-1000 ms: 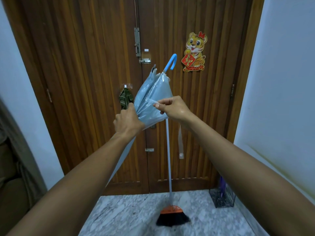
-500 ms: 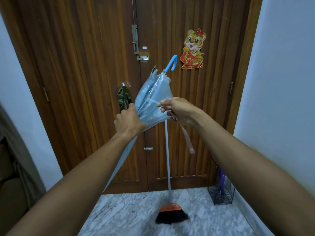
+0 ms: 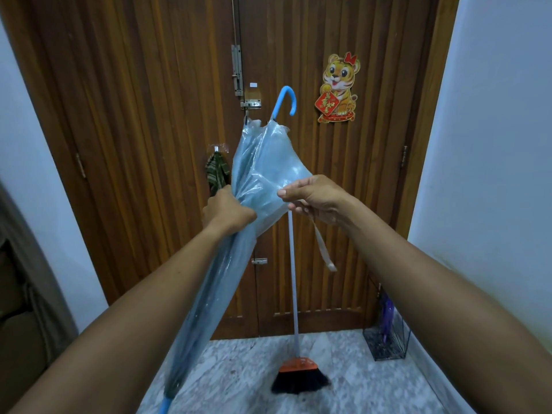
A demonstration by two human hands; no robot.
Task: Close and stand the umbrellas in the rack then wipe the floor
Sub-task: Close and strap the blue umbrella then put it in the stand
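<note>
A folded clear-blue umbrella (image 3: 263, 162) slants in front of me, its blue hooked handle (image 3: 287, 100) up by the door and its blue tip low at the left. My left hand (image 3: 228, 209) grips the bunched canopy at its middle. My right hand (image 3: 313, 198) pinches the canopy edge beside it, and the pale closing strap (image 3: 324, 249) dangles below that hand. A dark wire rack (image 3: 388, 342) stands on the floor in the right corner with a purple umbrella (image 3: 388, 315) inside it.
A broom (image 3: 294, 294) with a white stick and an orange-and-black head leans on the brown wooden double door (image 3: 149, 144). A striped cloth (image 3: 216, 173) hangs from a hook on the door. The floor is grey marble (image 3: 358, 383). White walls stand on both sides.
My right hand slid a little lower along the canopy edge, and the strap swung out below it. The left hand kept its grip.
</note>
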